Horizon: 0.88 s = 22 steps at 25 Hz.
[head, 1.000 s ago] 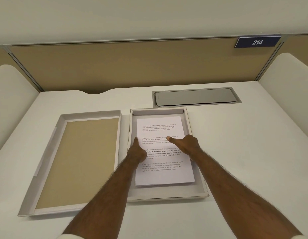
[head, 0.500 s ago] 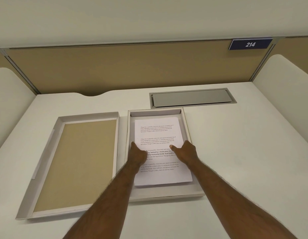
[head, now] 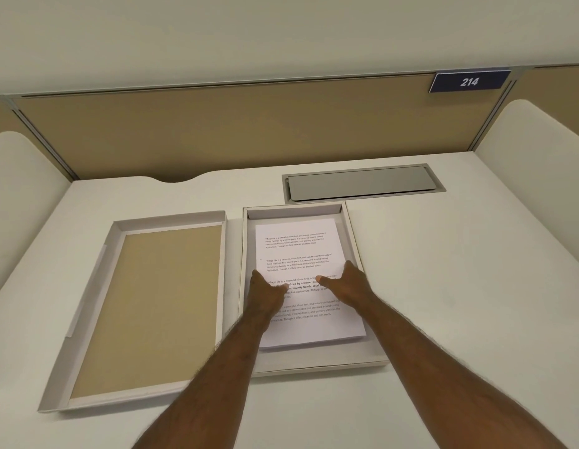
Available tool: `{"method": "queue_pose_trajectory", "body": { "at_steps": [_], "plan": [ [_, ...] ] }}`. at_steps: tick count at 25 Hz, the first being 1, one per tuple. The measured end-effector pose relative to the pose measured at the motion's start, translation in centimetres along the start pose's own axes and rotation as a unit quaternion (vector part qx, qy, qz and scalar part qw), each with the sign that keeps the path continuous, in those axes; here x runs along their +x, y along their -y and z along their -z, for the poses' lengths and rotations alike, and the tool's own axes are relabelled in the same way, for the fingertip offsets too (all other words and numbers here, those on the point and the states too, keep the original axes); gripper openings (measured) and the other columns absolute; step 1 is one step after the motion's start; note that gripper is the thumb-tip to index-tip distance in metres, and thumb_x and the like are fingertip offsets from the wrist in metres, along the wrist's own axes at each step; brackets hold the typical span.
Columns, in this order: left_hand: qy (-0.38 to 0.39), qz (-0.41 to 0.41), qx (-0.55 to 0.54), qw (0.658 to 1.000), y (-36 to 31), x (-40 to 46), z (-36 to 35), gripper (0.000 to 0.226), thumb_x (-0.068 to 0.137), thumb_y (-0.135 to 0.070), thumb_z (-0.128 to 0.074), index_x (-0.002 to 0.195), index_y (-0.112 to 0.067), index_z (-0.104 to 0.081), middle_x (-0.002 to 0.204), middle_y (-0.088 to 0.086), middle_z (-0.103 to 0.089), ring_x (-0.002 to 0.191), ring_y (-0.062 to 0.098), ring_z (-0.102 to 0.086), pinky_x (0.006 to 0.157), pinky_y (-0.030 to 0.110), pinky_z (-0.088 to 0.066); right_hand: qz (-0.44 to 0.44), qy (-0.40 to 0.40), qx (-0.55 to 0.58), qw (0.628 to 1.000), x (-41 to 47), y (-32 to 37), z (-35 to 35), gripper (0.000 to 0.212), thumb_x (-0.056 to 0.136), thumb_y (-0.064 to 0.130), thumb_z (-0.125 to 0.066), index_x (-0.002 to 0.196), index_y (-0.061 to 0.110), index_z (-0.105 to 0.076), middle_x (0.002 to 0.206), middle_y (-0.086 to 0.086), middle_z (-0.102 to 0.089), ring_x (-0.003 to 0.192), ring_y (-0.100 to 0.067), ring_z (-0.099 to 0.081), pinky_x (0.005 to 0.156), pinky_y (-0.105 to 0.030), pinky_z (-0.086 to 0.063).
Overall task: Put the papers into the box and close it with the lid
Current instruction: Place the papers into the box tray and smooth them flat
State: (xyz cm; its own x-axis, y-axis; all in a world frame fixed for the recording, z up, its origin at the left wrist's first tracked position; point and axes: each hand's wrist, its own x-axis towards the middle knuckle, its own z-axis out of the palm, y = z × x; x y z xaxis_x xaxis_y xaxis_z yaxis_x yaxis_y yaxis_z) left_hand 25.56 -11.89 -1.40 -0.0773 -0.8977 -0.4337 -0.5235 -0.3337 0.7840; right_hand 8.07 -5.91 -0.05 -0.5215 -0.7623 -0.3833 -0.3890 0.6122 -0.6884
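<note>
A stack of printed white papers (head: 298,244) lies inside the shallow grey box (head: 320,367) at the middle of the desk, slightly askew, with bare box floor showing at its near end. My left hand (head: 265,294) sits at the stack's left edge and my right hand (head: 349,283) at its right edge. Both thumbs lie on the top sheet, and the fingers curl down the sides, hidden. The lid (head: 152,306) lies upside down to the left of the box, tan inside facing up, touched by neither hand.
A grey metal cable hatch (head: 362,183) is set into the desk just behind the box. A tan partition with a blue "214" sign (head: 469,82) closes the back. White side dividers (head: 541,150) flank the desk.
Both hands have slid a little toward me along the stack's side edges. The papers, box and lid have stayed where they were.
</note>
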Motion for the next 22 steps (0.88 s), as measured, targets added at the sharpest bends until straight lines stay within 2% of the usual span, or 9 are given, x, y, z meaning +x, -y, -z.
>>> {"method": "queue_pose_trajectory", "body": {
  "at_steps": [6,9,10,12,14,16,19,22],
  "plan": [
    [0.004,-0.004,0.014,1.0,-0.1,0.3,0.3,0.064,0.081,-0.022,-0.073,0.133,-0.009,-0.038,0.137,0.009,-0.053,0.121,0.028,-0.054,0.097,0.04,-0.05,0.013,-0.004,-0.001,1.0,0.0,0.3,0.0,0.068,0.077,0.038,-0.075,0.126,0.002,-0.046,0.129,-0.012,-0.058,0.117,-0.027,-0.056,0.083,-0.026,-0.042],
    [-0.014,-0.055,0.11,0.992,-0.7,0.3,-0.1,0.082,0.081,-0.03,-0.073,0.144,-0.004,-0.028,0.149,0.015,-0.037,0.137,0.031,-0.038,0.11,0.046,-0.04,0.112,-0.05,-0.073,0.99,-1.3,0.9,0.0,0.064,0.082,0.035,-0.069,0.129,0.002,-0.043,0.133,-0.014,-0.052,0.123,-0.028,-0.052,0.093,-0.029,-0.044],
    [-0.012,-0.083,0.142,0.986,-1.2,0.4,-0.3,0.083,0.083,-0.032,-0.07,0.147,-0.005,-0.025,0.152,0.016,-0.032,0.141,0.032,-0.032,0.112,0.047,-0.037,0.157,-0.055,-0.107,0.98,-2.0,0.9,0.1,0.069,0.083,0.038,-0.066,0.135,0.003,-0.038,0.14,-0.014,-0.047,0.13,-0.027,-0.046,0.102,-0.032,-0.043],
    [0.004,-0.158,0.2,0.967,-2.6,1.1,-0.4,0.079,0.087,-0.031,-0.065,0.149,-0.006,-0.023,0.156,0.016,-0.027,0.145,0.032,-0.026,0.115,0.047,-0.032,0.222,-0.025,-0.186,0.957,-3.4,0.7,0.5,0.092,0.08,0.053,-0.063,0.149,0.009,-0.021,0.157,-0.01,-0.025,0.146,-0.025,-0.023,0.117,-0.038,-0.028],
    [0.028,-0.213,0.263,0.941,-4.5,2.5,0.1,0.079,0.089,-0.033,-0.062,0.151,-0.006,-0.02,0.16,0.014,-0.019,0.148,0.031,-0.018,0.12,0.045,-0.023,0.248,0.041,-0.291,0.923,-4.3,0.0,0.8,0.122,0.065,0.07,-0.067,0.153,0.017,0.0,0.163,-0.007,0.002,0.15,-0.027,0.001,0.12,-0.044,-0.012],
    [0.046,-0.232,0.326,0.915,-6.3,4.7,0.9,0.081,0.089,-0.037,-0.061,0.152,-0.007,-0.02,0.161,0.013,-0.017,0.149,0.029,-0.015,0.119,0.045,-0.021,0.237,0.086,-0.377,0.891,-5.0,-1.1,0.7,0.141,0.052,0.073,-0.073,0.15,0.021,0.014,0.16,-0.007,0.02,0.147,-0.033,0.018,0.119,-0.052,-0.002],
    [0.078,-0.208,0.431,0.875,-8.0,7.8,1.5,0.086,0.088,-0.044,-0.061,0.153,-0.012,-0.016,0.163,0.009,-0.011,0.15,0.029,-0.01,0.119,0.051,-0.02,0.201,0.094,-0.427,0.877,-5.1,-2.5,0.1,0.147,0.052,0.064,-0.08,0.148,0.021,0.022,0.156,-0.011,0.032,0.143,-0.039,0.027,0.115,-0.061,0.002],
    [0.104,-0.167,0.461,0.865,-8.8,10.1,1.2,0.093,0.085,-0.048,-0.064,0.154,-0.015,-0.011,0.164,0.009,-0.006,0.15,0.031,-0.005,0.119,0.053,-0.018,0.201,0.079,-0.429,0.877,-4.9,-2.8,-0.3,0.146,0.056,0.053,-0.084,0.147,0.02,0.025,0.151,-0.011,0.038,0.142,-0.041,0.027,0.115,-0.062,0.001]
  ]
}}
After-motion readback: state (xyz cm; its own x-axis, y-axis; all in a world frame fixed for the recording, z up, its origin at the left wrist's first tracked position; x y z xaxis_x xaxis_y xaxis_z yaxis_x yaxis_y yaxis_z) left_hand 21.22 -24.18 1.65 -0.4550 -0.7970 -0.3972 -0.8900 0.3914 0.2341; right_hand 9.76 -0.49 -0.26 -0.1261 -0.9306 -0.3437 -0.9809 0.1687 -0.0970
